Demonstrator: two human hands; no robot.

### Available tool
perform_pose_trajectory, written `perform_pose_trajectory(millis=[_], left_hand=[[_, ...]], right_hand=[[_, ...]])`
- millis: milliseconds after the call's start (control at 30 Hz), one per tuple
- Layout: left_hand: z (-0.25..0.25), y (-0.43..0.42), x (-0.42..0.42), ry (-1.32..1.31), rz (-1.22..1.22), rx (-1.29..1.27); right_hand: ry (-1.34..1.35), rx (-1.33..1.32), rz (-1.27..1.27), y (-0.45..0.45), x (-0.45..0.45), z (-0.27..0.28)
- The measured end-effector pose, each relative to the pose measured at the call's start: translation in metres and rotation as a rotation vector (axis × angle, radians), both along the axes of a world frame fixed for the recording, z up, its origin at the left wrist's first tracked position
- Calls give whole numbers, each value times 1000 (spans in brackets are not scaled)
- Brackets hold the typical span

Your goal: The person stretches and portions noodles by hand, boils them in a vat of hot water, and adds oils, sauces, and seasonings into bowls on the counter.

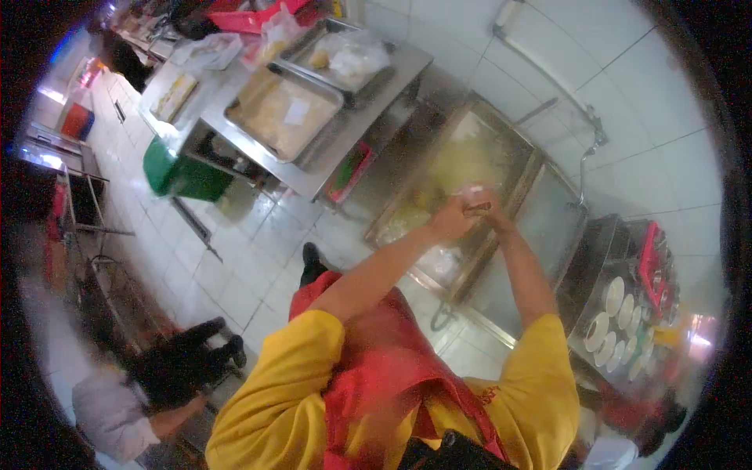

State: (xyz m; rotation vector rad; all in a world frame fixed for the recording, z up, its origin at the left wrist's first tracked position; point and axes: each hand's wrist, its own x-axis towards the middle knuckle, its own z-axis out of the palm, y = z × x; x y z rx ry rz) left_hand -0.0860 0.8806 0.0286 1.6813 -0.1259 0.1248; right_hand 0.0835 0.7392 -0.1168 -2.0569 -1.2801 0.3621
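Both my hands meet in front of me, over an open metal-framed chest (pixel 405 193) with pale yellowish contents and plastic bags inside. My left hand (pixel 453 219) and my right hand (pixel 497 216) are closed around a small, pale pinkish item (pixel 475 196) between them. Blur hides what the item is and how each finger lies on it. A clear panel (pixel 523 262) covers the right part of the chest.
To the left stands a steel table (pixel 309 176) with a metal tray (pixel 270 117) and a second tray (pixel 348 61) holding a plastic bag. A green bin (pixel 184 174) is beside it. Round bowls (pixel 615 298) stand at right. A person (pixel 117 411) is at lower left.
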Motion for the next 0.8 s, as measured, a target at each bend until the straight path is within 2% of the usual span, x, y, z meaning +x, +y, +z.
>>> perform_pose_trajectory(millis=[67, 100, 133, 167, 200, 267, 333, 367, 400, 433, 467, 500, 533, 600, 633, 700, 733, 767, 800], left_hand=[[24, 9, -7, 74, -39, -54], [42, 12, -13, 92, 22, 57], [49, 12, -18, 113, 79, 168], [45, 10, -16, 115, 74, 170], [44, 8, -12, 163, 57, 135], [40, 5, -9, 208, 40, 103], [59, 9, -14, 271, -44, -330], [61, 11, -15, 262, -63, -326], [61, 14, -18, 237, -59, -107], [62, 17, -21, 206, -53, 111], [64, 20, -29, 201, -73, 115], [69, 26, -38, 76, 57, 226], [74, 34, -49, -49, 190, 337], [86, 66, -74, -123, 179, 465], [87, 79, -88, -157, 200, 497], [86, 112, -123, -162, 269, 550], [77, 131, -145, -134, 313, 567], [63, 149, -168, -63, 416, 478], [70, 163, -187, -64, 473, 607]], right_hand=[[-185, -401, -232, 17, -31, 87], [-184, -400, -230, 19, -44, 104], [-18, -11, -120, 17, -58, 114], [143, 380, -9, 16, -64, 122], [142, 381, -14, 14, -62, 127], [482, 49, -339, 10, -51, 137], [-425, -499, -240, -14, -26, 162], [-404, -303, -335, -23, -29, 201], [-382, -106, -430, -33, -34, 240], [-390, -107, -454, -42, -29, 254], [-272, -69, -652, -52, -23, 264], [-150, -25, -846, -61, -16, 268], [-148, -21, -864, -68, -1, 256], [-674, -70, -747, -76, 35, 200], [-672, -63, -766, -78, 49, 174], [-65, -51, -747, -74, 73, 131], [-60, -29, -761, -69, 78, 124], [-406, -45, -726, -65, 84, 119], [-750, -73, -680, -63, 90, 117]])
